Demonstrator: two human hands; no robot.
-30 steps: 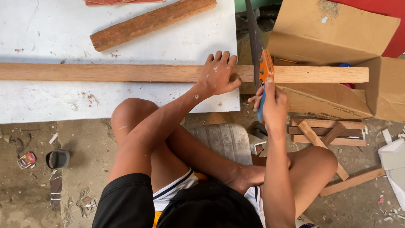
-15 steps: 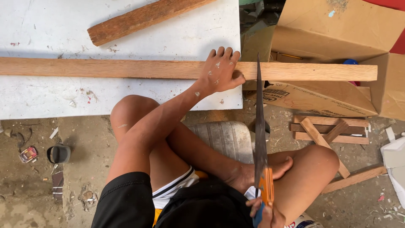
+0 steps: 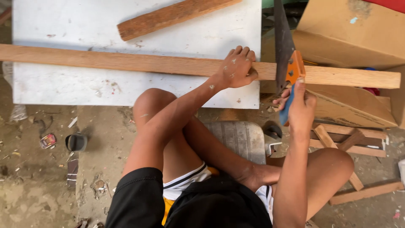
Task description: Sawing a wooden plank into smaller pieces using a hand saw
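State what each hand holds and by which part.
The right hand holds a handsaw by its orange and blue handle. The left hand presses down on the long wooden strip, beside the blade.

Brown cardboard box (image 3: 354, 33) top right, plain faces, small pale blue spot near its upper edge. Second brown cardboard box (image 3: 350, 105) just below it, lower face angled toward the floor. No labels, signs, screens.

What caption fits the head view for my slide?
Left hand presses a long wooden plank on a white board while the right hand drives a handsaw across it.
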